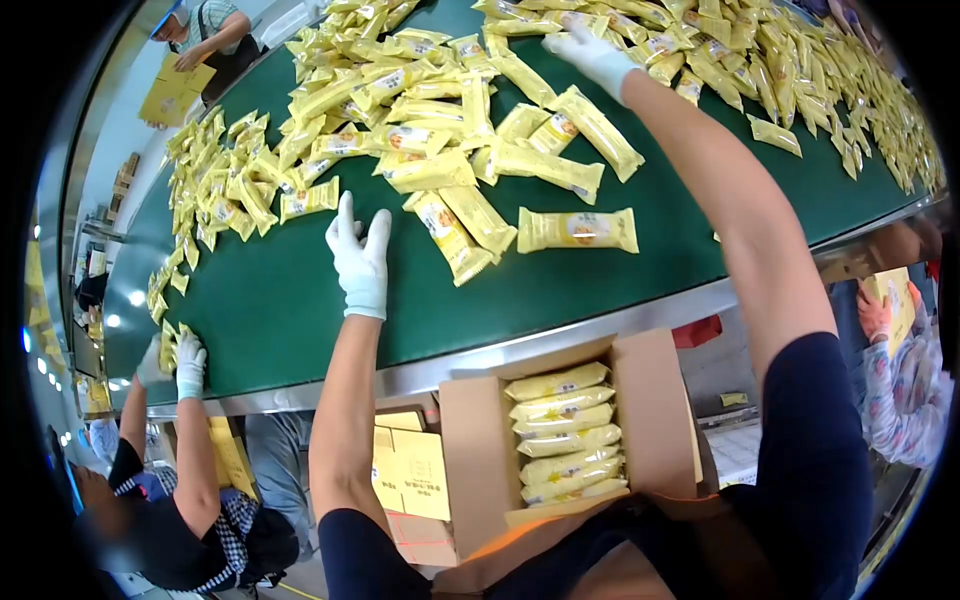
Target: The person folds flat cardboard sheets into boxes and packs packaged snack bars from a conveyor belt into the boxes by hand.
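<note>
My left hand (pixel 360 262), in a white glove, hovers over the green belt with thumb and fingers apart and nothing in it. Just to its right lie yellow wrapped snack packets (pixel 450 236), close to the fingers but not held. My right hand (pixel 595 58), also gloved in white, reaches to the far side, fingers stretched out over the heap of packets (pixel 655 45); whether it touches them is hard to tell. A single packet (pixel 577 231) lies flat between my arms. Below the belt edge, an open cardboard box (pixel 473 450) holds a row of several packets standing on edge.
The green belt (pixel 300 330) has a metal rim (pixel 540 338) at its front. At the left, a co-worker's gloved hands (pixel 180 360) hold packets. Another person (pixel 210 40) stands across with a yellow carton. Folded yellow cartons (pixel 410 470) sit beside the box. Orange-gloved hands (pixel 875 312) show at right.
</note>
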`<state>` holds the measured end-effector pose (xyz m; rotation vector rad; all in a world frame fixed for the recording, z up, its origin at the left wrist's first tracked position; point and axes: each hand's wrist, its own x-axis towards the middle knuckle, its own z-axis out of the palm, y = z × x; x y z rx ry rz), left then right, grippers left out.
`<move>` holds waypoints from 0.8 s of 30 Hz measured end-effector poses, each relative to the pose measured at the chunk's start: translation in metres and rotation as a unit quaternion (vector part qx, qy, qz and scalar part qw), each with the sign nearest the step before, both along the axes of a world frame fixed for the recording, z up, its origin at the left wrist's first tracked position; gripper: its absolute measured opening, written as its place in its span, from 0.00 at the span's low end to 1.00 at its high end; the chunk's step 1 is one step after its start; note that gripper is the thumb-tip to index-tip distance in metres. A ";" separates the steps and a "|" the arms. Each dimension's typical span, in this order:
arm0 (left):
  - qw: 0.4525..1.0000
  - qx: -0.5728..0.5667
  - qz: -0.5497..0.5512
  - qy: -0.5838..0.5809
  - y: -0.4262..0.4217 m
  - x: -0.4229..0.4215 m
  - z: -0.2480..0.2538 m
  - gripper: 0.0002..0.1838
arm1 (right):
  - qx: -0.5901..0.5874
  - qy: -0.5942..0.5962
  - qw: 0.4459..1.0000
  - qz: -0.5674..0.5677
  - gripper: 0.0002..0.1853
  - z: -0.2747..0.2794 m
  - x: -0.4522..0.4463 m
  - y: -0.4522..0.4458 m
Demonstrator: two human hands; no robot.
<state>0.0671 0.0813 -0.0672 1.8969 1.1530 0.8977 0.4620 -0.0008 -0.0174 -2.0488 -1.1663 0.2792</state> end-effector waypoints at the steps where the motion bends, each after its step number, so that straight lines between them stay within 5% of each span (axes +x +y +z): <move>1: 1.000 0.000 -0.024 -0.004 0.007 0.002 -0.002 0.36 | -0.042 -0.013 0.999 -0.028 0.43 -0.016 0.003 0.015; 2: 0.999 -0.004 -0.048 -0.003 0.012 0.002 -0.006 0.38 | -0.077 0.086 0.993 -0.004 0.50 -0.028 -0.012 0.043; 4: 0.985 0.075 -0.148 0.039 0.014 0.005 -0.006 0.44 | -0.198 -0.003 0.975 0.103 0.54 -0.019 -0.083 0.067; 6: 0.976 0.069 -0.195 0.062 -0.017 0.022 0.008 0.47 | -0.232 -0.069 0.958 0.153 0.49 -0.010 -0.132 0.072; 8: 0.950 0.148 -0.176 0.212 -0.053 0.033 0.022 0.44 | -0.268 -0.102 0.917 0.279 0.48 -0.003 -0.141 0.073; 10: 0.946 0.161 -0.206 0.189 -0.064 0.029 0.015 0.45 | -0.335 -0.136 0.860 0.360 0.47 0.005 -0.138 0.054; 14: 0.904 0.173 -0.328 0.214 -0.073 0.001 0.031 0.42 | -0.300 -0.200 0.868 0.342 0.43 0.017 -0.120 -0.019; 18: 0.861 0.348 -0.211 0.306 -0.067 -0.036 0.046 0.36 | 0.039 -0.201 0.959 0.194 0.31 0.032 -0.105 -0.106; 20: 0.890 0.291 -0.230 0.266 -0.074 -0.049 0.054 0.30 | -0.047 -0.096 0.982 0.154 0.25 0.052 -0.113 -0.165; 22: 0.896 0.256 -0.257 0.257 -0.093 -0.043 0.056 0.25 | -0.146 -0.217 0.951 0.162 0.23 0.030 -0.119 -0.210; 24: 0.865 0.336 -0.213 0.305 -0.105 -0.028 0.039 0.29 | -0.115 -0.349 0.920 0.137 0.22 -0.017 -0.130 -0.237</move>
